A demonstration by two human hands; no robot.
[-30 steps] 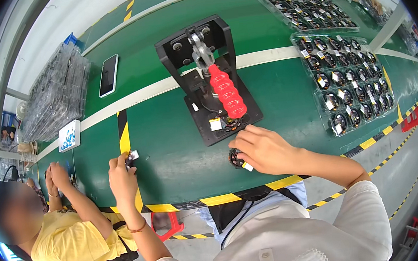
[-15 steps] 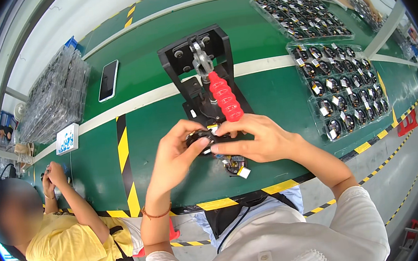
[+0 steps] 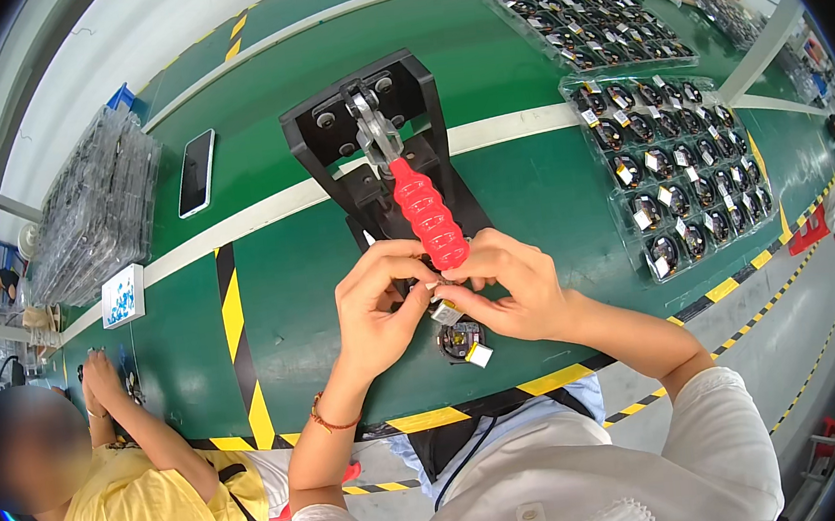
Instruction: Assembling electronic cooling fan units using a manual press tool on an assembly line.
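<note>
My left hand (image 3: 377,300) and my right hand (image 3: 513,286) meet in front of a black toggle clamp press. Both are closed, fingertips pinching a small electronic part that they mostly cover. A silver-white battery pouch (image 3: 446,312) shows just below the fingers. The red ribbed handle (image 3: 428,217) of the press leans down over my right fingertips; contact between them is unclear. Close below my hands, a round black electronic unit (image 3: 458,339) lies on the green table with its circuit board facing up. A white, yellow-edged battery (image 3: 480,355) sits at its side.
Clear trays of round units (image 3: 687,169) stand at right, with another tray (image 3: 588,25) behind. To the left are a phone (image 3: 196,173), a stack of empty clear trays (image 3: 96,206) and a small white box (image 3: 123,295). A co-worker in yellow (image 3: 154,497) sits at left.
The round black part seen in my left fingers is now mostly covered. My hands have drawn closer together, and a battery pouch now shows beneath them. The view has shifted slightly.
</note>
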